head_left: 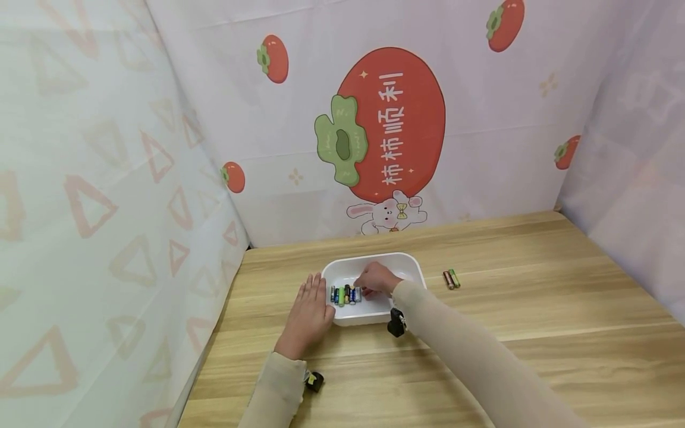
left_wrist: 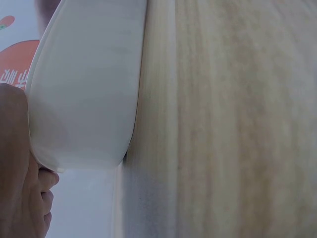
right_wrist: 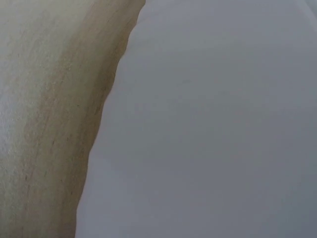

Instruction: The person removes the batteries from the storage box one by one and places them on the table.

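Left hand (head_left: 308, 313) lies flat against shallow white plastic tray (head_left: 401, 261) on wooden table (head_left: 535, 333). Right hand (head_left: 376, 278), grip curled over row of small cylindrical batteries (head_left: 345, 294); actual pinch can't be confirmed. Best placed parallel, tray braced.

**Where everything sits on the counter**

Tray (head_left: 412, 264) sits mid-counter (head_left: 535, 333), with a row of batteries (head_left: 345, 294) inside at its left end. Left hand (head_left: 310, 315) lies flat against the tray's left side, right hand (head_left: 377, 278) is in the tray beside the row. Two loose batteries (head_left: 451, 279) lie right of it.
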`<state>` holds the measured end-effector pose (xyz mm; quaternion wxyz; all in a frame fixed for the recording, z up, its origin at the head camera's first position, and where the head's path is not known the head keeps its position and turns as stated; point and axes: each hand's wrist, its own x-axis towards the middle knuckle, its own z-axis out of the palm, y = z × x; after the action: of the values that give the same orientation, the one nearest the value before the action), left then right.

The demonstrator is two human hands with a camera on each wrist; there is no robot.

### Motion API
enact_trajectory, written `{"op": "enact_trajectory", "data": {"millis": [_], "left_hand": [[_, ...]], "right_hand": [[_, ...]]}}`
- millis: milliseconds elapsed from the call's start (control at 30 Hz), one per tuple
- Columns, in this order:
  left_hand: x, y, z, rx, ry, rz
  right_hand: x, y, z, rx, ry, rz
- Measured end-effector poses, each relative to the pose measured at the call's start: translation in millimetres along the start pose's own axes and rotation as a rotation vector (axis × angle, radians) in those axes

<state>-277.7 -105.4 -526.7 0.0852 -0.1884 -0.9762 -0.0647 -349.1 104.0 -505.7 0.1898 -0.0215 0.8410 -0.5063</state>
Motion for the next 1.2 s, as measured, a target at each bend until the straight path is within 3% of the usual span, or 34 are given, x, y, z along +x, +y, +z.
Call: {"op": "enact_trajectory", "data": {"millis": [467, 933, 1200], "left_hand": [[0.2, 0.7, -0.7, -0.021, -0.013, -0.010], [-1.8, -0.1, 1.8, -0.029, 0.007, 0.007], [-3.5, 1.3, 0.7, -0.024, -0.012, -0.004]], "right_hand": [[11.8, 0, 10, -0.158, 0.017, 0.037], [5.9, 0, 12, -0.281, 0.055, 0.027], [1.1, -4, 14, -0.385, 0.104, 0.030]]}}
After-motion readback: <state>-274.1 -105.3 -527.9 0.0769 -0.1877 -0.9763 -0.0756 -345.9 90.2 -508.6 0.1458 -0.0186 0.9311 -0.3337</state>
